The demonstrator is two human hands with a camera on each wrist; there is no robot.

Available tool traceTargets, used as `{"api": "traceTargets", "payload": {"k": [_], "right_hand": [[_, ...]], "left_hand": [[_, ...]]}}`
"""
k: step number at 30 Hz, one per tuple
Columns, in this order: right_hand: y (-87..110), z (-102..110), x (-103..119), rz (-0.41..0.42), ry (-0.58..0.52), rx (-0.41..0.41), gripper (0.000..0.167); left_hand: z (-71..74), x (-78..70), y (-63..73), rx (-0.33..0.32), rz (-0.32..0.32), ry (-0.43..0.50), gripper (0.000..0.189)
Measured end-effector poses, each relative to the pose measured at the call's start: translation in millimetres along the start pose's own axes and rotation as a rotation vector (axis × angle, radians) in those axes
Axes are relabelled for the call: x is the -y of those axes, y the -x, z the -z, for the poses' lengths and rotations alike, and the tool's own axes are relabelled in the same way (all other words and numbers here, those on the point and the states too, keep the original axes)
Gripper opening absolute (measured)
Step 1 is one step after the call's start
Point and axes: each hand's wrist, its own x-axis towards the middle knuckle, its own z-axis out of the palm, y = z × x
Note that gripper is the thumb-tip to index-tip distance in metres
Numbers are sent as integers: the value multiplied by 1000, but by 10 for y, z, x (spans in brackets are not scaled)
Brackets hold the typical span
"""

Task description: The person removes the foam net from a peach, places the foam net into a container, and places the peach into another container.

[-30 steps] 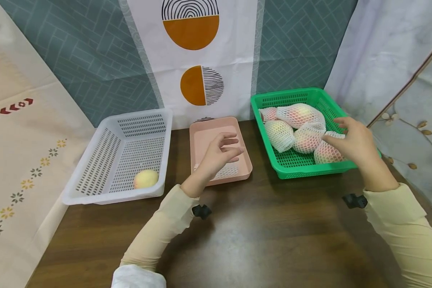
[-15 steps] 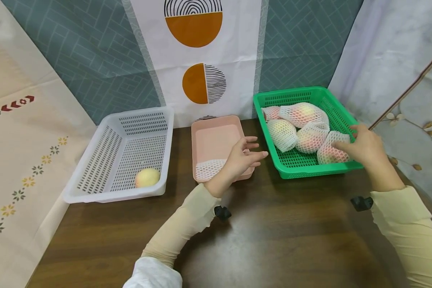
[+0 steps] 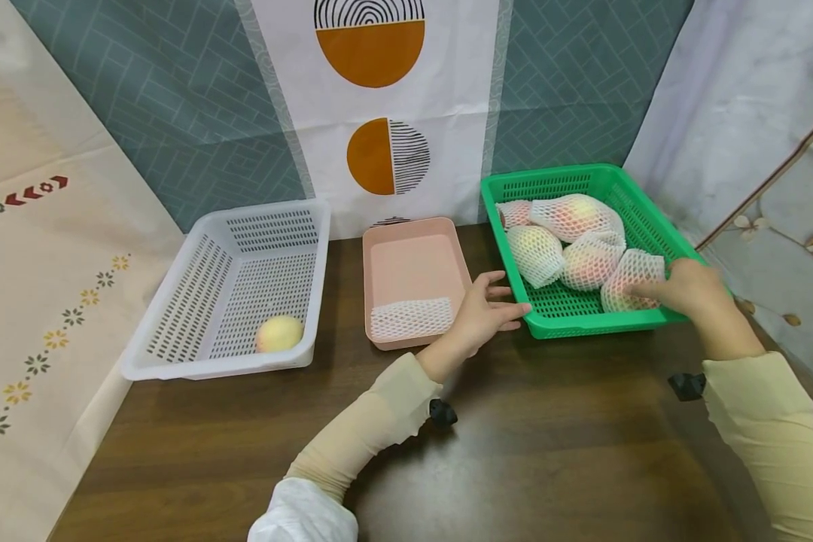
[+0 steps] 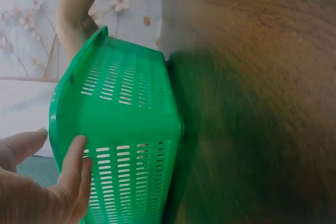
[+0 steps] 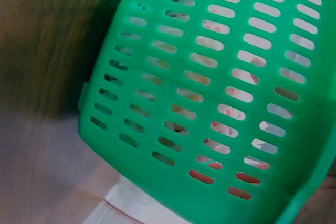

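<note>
In the head view, a green basket (image 3: 554, 330) at the right holds several peaches in white foam nets. My right hand (image 3: 701, 301) reaches over its front right side, the thumb lying on the nearest netted peach (image 3: 626, 287). The other fingers are hidden, so I cannot tell whether they close round the fruit. My left hand (image 3: 481, 315) is at the basket's front left corner, fingers extended and thumb tip at the rim. The left wrist view shows the thumb (image 4: 26, 144) and fingers (image 4: 73, 169) on either side of the rim. Basket wall (image 5: 173, 77) fills the right wrist view.
A pink tray (image 3: 413, 256) stands left of the green basket, with a loose white foam net (image 3: 409, 318) in it. Farther left, a white basket (image 3: 217, 369) holds one bare peach (image 3: 279, 333). Patterned cloths (image 3: 433, 98) hang behind the brown table (image 3: 555, 436).
My left hand has moved right, from over the pink tray to the green basket's corner. My right hand has lowered onto the nearest netted peach. The view has shifted slightly.
</note>
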Motion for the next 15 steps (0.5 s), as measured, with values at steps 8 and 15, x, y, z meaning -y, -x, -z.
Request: {"api": "traceTargets", "payload": {"k": [8,15], "right_hand": [[-49,2,-11,-2,-10,47,92],[-77,22,-24,57,22,68,85]], "left_hand": [[-57,-43,-21,7,-8,41,74],[-66,-50,-41,7,22,78,74]]}}
